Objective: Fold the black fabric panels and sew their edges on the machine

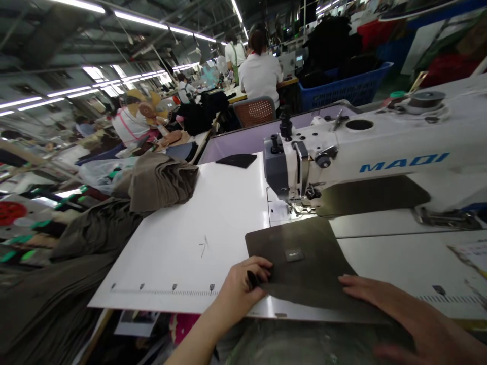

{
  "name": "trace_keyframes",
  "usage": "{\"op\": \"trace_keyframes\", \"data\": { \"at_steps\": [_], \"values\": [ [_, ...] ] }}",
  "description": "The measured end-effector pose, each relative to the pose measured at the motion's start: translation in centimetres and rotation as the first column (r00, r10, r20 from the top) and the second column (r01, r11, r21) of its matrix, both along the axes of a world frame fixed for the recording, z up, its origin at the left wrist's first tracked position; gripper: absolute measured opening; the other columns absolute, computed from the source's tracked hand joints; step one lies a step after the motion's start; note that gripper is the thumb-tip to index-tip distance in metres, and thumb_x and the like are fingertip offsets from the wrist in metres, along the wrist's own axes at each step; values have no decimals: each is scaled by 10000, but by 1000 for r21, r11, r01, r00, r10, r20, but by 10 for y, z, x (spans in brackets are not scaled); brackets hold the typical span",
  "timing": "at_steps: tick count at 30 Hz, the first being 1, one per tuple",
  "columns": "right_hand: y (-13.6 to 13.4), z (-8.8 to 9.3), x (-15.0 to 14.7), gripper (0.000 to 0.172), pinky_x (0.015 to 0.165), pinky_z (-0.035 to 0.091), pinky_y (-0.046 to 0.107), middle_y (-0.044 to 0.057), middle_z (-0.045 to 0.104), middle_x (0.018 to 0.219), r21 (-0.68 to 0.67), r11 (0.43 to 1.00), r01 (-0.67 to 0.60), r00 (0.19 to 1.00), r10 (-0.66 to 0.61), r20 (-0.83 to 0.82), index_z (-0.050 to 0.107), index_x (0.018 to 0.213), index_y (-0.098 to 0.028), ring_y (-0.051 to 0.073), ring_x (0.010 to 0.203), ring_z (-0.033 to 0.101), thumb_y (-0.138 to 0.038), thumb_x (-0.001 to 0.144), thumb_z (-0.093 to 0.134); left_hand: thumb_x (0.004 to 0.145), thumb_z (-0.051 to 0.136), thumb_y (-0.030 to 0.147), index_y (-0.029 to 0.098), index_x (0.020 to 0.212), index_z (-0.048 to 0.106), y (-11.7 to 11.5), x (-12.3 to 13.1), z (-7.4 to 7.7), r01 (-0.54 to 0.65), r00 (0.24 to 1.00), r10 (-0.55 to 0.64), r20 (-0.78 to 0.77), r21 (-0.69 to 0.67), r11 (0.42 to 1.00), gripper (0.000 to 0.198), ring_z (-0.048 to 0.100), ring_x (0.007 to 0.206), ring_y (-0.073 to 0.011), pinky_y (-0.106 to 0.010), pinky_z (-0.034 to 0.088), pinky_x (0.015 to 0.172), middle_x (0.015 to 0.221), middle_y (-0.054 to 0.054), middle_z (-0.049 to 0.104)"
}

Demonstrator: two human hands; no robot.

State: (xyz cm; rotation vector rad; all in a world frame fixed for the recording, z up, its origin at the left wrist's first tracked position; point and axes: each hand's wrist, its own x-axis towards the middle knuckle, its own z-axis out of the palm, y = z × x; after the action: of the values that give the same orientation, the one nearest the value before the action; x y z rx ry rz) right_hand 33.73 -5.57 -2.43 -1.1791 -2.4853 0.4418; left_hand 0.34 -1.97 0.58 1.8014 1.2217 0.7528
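Note:
A dark olive fabric piece point(304, 263) with a small square label point(293, 254) lies flat on the white table, its far end under the sewing machine's needle area point(300, 205). My left hand point(243, 286) pinches the fabric's near left edge, fingers curled, with something small and dark between them. My right hand point(384, 299) lies flat on the fabric's near right edge, fingers stretched out.
A white MAQI sewing machine point(380, 152) fills the right side. Folded brown fabric point(160, 180) is stacked at the table's left, more cloth point(91, 233) heaped below it. A black patch point(236, 160) lies farther back. A seated person point(261, 76) in white works ahead.

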Motion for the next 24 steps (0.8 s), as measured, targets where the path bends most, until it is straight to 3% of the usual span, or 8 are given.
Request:
{"op": "trace_keyframes", "data": {
  "at_steps": [2,3,8,13,16,18,20,24],
  "values": [
    [15,0,-12,283,861,506,292,32,597,1204,-50,995,85,988,-90,-125,592,1118,-279,185,1052,590,-319,848,518,621,538,41,147,650,542,-1,-4,-2,-38,999,39,35,-36,999,110,640,774,-151,-288,523,719,955,-62,655],
    [23,1,-18,227,853,505,286,30,618,1166,-94,990,108,975,-124,-185,623,1029,-267,180,1025,603,-274,849,485,618,530,41,147,653,545,-1,-5,-3,-50,998,52,45,-46,998,113,641,787,-155,-292,523,727,965,-64,654],
    [50,12,-44,208,638,515,268,21,689,854,-348,905,246,923,-329,-202,620,895,-232,196,763,660,-304,785,459,698,502,54,164,732,586,7,-9,0,-97,994,99,-42,45,994,143,623,906,-174,-306,502,805,1036,-66,643],
    [56,11,-62,407,510,483,289,31,677,704,-337,778,531,775,-606,-177,543,1006,-212,228,623,652,-532,759,492,816,534,143,180,823,594,20,1,-8,-225,918,275,-287,195,955,71,630,699,-169,-292,517,674,758,-16,657],
    [56,8,-64,586,540,504,299,42,687,741,-340,720,605,698,-685,-208,462,1167,-192,244,675,665,-561,718,534,803,575,134,188,1093,537,23,4,-16,-292,892,339,-298,190,937,297,651,717,-175,-300,538,680,823,-15,676],
    [55,7,-63,625,519,500,284,27,678,711,-319,719,618,691,-690,-218,439,1208,-186,229,643,663,-567,722,532,817,569,147,188,1282,397,23,2,-19,-295,897,348,-272,217,931,498,660,779,-185,-312,551,697,915,-40,677],
    [54,7,-61,537,489,488,260,13,668,689,-255,758,601,730,-650,-210,499,1143,-202,203,596,653,-565,747,516,858,511,150,195,1345,336,22,-1,-19,-214,924,292,-248,297,930,519,653,857,-186,-312,556,724,1003,-67,656],
    [53,4,-58,348,555,505,249,23,693,811,-92,855,510,840,-518,-164,627,921,-237,176,655,658,-520,828,448,914,410,140,163,1164,566,19,-5,-17,-72,948,189,-257,407,911,295,638,810,-152,-247,560,695,922,-79,631]
  ]
}}
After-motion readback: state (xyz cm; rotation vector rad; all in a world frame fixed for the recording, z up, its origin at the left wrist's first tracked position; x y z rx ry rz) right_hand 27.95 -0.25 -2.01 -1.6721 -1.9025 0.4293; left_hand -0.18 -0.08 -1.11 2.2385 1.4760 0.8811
